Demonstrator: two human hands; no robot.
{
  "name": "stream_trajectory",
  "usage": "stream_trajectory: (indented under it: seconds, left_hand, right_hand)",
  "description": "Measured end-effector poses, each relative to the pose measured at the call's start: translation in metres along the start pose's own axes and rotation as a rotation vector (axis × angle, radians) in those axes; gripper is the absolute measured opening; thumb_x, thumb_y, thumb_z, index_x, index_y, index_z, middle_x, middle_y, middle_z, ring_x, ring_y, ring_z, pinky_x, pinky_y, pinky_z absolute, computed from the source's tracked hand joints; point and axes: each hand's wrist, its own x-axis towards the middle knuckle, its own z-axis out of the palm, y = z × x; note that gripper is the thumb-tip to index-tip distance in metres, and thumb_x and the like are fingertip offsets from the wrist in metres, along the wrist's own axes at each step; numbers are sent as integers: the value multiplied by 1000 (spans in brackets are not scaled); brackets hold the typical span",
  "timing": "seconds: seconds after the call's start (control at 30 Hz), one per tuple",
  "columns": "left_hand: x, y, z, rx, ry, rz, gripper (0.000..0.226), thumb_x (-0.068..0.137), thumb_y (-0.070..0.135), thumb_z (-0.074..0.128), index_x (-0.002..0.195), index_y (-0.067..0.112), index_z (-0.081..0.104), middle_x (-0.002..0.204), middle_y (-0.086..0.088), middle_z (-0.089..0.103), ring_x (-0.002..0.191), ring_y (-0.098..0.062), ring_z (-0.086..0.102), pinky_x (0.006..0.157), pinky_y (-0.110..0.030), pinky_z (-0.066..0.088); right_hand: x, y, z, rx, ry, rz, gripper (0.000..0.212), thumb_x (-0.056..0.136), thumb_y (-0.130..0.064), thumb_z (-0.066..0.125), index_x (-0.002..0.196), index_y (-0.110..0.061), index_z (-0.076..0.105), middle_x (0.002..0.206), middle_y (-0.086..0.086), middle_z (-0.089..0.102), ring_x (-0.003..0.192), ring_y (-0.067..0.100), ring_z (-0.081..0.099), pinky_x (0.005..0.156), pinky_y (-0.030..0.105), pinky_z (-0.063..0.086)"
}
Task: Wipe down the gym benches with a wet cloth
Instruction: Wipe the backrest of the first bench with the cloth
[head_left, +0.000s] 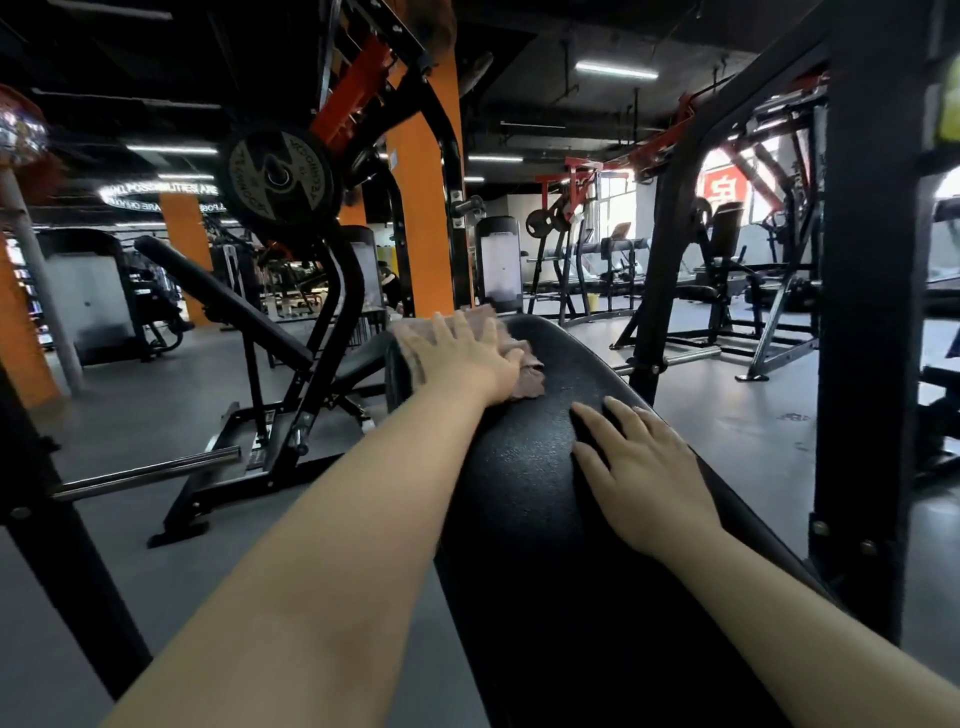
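A black padded bench (524, 493) runs from the bottom of the view up to the middle. Near its far end lies a brownish cloth (524, 364), crumpled under my left hand (462, 358), which presses on it with fingers spread flat. My right hand (639, 467) rests flat on the pad closer to me, on the bench's right side, apart from the cloth. Part of the cloth is hidden beneath my left palm.
A black machine frame (857, 322) rises just right of the bench. On the left stand an incline bench (223, 296), a weight plate (278, 179) on its arm, and a chrome bar (150, 473) sticking out low. Grey floor (727, 410) lies on both sides.
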Motion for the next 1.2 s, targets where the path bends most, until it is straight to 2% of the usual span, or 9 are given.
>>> stream_trajectory:
  seconds: [0.13, 0.23, 0.3, 0.4, 0.6, 0.87, 1.03, 1.1, 1.2]
  left_hand:
    - [-38, 55, 9, 17, -25, 297, 62, 96, 59, 10, 150, 32, -2, 158, -7, -12, 144, -32, -12, 108, -64, -13]
    - [-58, 57, 15, 41, -33, 457, 57, 97, 57, 11, 150, 36, 2, 159, -2, -8, 145, -25, -11, 111, -59, -13]
    - [-59, 35, 14, 73, -14, 515, 60, 94, 61, 11, 149, 38, 2, 159, 2, -6, 145, -21, -8, 113, -55, -12]
    - [-43, -15, 8, 87, 15, 395, 64, 90, 66, 7, 148, 40, 1, 159, 4, -6, 146, -21, -5, 114, -54, -7]
    - [-8, -31, 5, 46, 32, 46, 61, 92, 64, 8, 148, 40, 2, 159, 0, -3, 145, -28, -4, 113, -59, 0]
    - [-19, 75, 10, 107, 9, 362, 60, 94, 61, 8, 149, 37, -2, 158, -4, -9, 144, -32, -9, 107, -67, -10]
    - [-41, 73, 16, 109, -32, 546, 58, 95, 61, 11, 148, 42, 0, 159, 1, -9, 145, -26, -12, 108, -64, -12]
    - [-38, 48, 13, 72, -11, 515, 62, 92, 67, 11, 148, 43, 2, 159, 4, -8, 145, -23, -9, 108, -66, -9]
    - [-23, -7, 6, 43, 34, 266, 67, 88, 71, 10, 148, 41, 2, 158, 5, -6, 145, -26, -4, 109, -65, -3]
  right_hand:
    - [-3, 3, -2, 287, 125, 59, 53, 83, -30, 28, 132, -15, 43, 144, 7, 35, 131, 25, 34, 110, 37, 24]
    - [-6, 3, -4, 337, 139, 99, 39, 88, -14, 40, 127, -11, 45, 142, 10, 33, 128, 27, 32, 108, 35, 22]
    - [-6, 3, -4, 312, 121, 98, 45, 88, -20, 35, 131, -10, 42, 143, 10, 33, 129, 27, 31, 108, 33, 20]
    - [-6, 2, -5, 271, 99, 94, 64, 76, -30, 22, 136, -13, 38, 144, 7, 34, 132, 25, 29, 110, 33, 18]
    - [-7, 2, -3, 246, 132, 36, 57, 82, -29, 24, 136, -16, 39, 140, 4, 39, 129, 21, 28, 111, 33, 18]
    - [-1, 6, 6, 337, 414, 37, 51, 81, -32, 21, 117, -12, 50, 126, 11, 48, 118, 26, 38, 101, 32, 22]
    - [-6, 5, 3, 373, 475, 57, 49, 83, -32, 21, 111, -7, 52, 122, 13, 49, 112, 25, 38, 98, 32, 23]
    - [-6, 5, 4, 340, 449, 63, 54, 83, -34, 20, 117, -5, 51, 121, 15, 50, 110, 30, 41, 98, 35, 25]
    - [-6, 4, 3, 331, 427, 72, 60, 82, -38, 18, 120, -5, 51, 120, 14, 51, 109, 28, 40, 97, 39, 29]
